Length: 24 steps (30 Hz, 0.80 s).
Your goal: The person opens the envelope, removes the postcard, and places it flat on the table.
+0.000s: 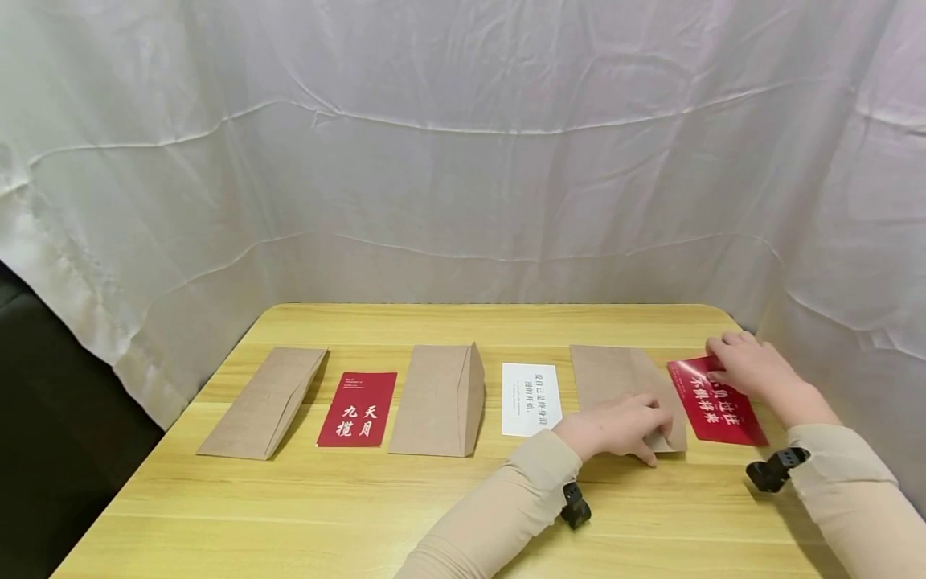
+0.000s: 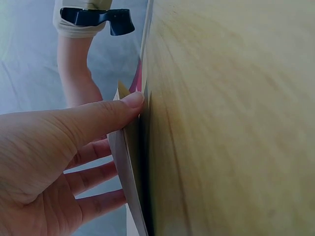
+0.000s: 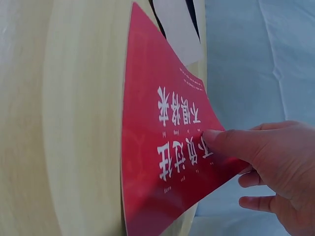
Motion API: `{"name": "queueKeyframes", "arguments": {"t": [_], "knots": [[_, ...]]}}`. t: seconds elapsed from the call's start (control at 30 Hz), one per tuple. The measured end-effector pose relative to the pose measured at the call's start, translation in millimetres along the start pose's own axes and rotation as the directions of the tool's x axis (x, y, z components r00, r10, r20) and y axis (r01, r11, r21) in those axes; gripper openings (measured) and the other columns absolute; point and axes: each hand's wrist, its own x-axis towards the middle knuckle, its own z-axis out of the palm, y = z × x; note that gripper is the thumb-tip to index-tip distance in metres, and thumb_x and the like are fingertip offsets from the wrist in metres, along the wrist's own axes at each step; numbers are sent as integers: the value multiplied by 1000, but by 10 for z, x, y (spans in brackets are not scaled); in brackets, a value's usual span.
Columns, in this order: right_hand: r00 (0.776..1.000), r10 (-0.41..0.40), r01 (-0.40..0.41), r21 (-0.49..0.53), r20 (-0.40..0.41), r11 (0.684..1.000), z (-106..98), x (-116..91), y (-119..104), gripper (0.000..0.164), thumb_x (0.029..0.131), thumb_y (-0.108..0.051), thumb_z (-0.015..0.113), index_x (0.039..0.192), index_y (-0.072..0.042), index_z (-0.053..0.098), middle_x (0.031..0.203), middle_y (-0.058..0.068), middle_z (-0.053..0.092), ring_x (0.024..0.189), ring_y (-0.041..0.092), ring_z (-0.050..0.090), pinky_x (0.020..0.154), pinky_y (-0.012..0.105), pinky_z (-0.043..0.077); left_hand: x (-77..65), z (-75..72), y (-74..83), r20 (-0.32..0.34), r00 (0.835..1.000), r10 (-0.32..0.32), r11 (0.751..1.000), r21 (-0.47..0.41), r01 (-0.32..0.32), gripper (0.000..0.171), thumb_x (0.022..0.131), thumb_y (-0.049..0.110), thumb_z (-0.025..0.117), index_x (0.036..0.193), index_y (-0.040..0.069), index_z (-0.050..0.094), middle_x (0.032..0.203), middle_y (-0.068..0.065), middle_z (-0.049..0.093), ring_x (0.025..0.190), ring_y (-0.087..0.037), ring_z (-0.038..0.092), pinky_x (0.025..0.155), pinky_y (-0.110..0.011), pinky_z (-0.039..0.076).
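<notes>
On the right of the table, my left hand (image 1: 624, 426) grips the near end of a brown paper envelope (image 1: 604, 371). In the left wrist view its thumb lies along the table side of the envelope (image 2: 126, 164), whose edge stands up slightly, and the other fingers are on the opposite face. My right hand (image 1: 755, 371) pinches the far right corner of a red card (image 1: 716, 414) with white lettering. The right wrist view has the thumb on the printed face of this card (image 3: 147, 142), fingers behind, and the held corner raised.
Left of the hands, a white card (image 1: 526, 394) with dark lettering, a second brown envelope (image 1: 434, 402), another red card (image 1: 354, 406) and a third envelope (image 1: 256, 402) lie in a row. A pale curtain (image 1: 463, 193) hangs behind the wooden table (image 1: 289, 515).
</notes>
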Motion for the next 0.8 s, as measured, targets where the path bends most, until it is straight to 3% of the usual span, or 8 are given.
{"name": "queueKeyframes", "arguments": {"t": [0.37, 0.8], "knots": [[1000, 13, -13, -6, 1, 1000, 41, -15, 80, 30, 80, -22, 78, 96, -6, 58, 89, 14, 55, 86, 34, 49, 66, 46, 41, -9, -1, 5, -10, 1000, 8, 1000, 31, -8, 36, 81, 46, 74, 111, 33, 58, 106, 16, 45, 93, 1, 42, 78, -9, 35], [998, 59, -59, 13, 30, 998, 141, 5, 99, 33, 80, -22, 77, 99, -2, 59, 89, 16, 55, 85, 34, 48, 69, 52, 42, -6, -20, 37, 12, 1000, -5, 1000, 14, 5, 35, 81, 44, 75, 112, 33, 60, 105, 16, 47, 89, 2, 44, 75, -8, 37]]}}
